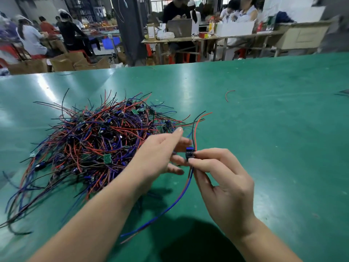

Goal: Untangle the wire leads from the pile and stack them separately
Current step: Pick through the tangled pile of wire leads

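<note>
Lead (189,153): one lifted just right of the pile (98,137); we judge it is held apart so its tails hang free
Right hand (226,186): thumb and fingertips pinch its small module
Left hand (158,154): between pile and lead; fingers straight, gripping nothing
Around: stray red wire (229,95) well right of pile on table (273,120); pile's near strands could snag

The left forearm (98,210) and right forearm (264,241) are showing bare at seven and five o'clock. The left hand (158,154) and right hand (226,186) are showing short nails.
</note>
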The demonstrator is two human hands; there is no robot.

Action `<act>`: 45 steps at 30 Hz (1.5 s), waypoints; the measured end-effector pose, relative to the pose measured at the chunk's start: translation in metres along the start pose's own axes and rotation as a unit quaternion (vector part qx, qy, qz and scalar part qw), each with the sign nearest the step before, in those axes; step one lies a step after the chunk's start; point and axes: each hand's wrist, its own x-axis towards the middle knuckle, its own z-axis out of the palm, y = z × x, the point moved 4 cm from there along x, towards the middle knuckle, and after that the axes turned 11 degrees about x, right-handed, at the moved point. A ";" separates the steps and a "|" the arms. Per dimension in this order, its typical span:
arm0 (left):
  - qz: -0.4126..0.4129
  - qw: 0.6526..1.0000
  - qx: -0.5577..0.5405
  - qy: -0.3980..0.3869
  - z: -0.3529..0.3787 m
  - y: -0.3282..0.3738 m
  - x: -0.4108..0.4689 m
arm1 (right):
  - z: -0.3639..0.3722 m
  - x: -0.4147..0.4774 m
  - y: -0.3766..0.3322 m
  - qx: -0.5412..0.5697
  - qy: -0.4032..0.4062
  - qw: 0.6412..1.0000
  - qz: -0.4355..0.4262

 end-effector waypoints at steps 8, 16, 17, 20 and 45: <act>-0.001 0.983 -0.167 -0.073 -0.004 -0.035 -0.038 | 0.015 -0.004 -0.002 0.023 -0.115 0.993 -0.018; -0.043 0.977 -0.178 -0.113 -0.002 -0.052 -0.041 | 0.019 -0.012 0.030 0.160 -0.094 0.916 0.355; -0.044 0.975 -0.178 -0.128 0.000 -0.052 -0.042 | 0.022 -0.015 0.035 0.198 -0.110 0.884 0.409; -0.052 0.968 -0.181 -0.164 0.004 -0.054 -0.045 | 0.026 -0.020 0.041 0.274 -0.115 0.820 0.489; -0.078 0.968 -0.058 -0.231 0.015 -0.065 -0.055 | -0.030 0.007 0.080 0.342 0.111 0.750 0.555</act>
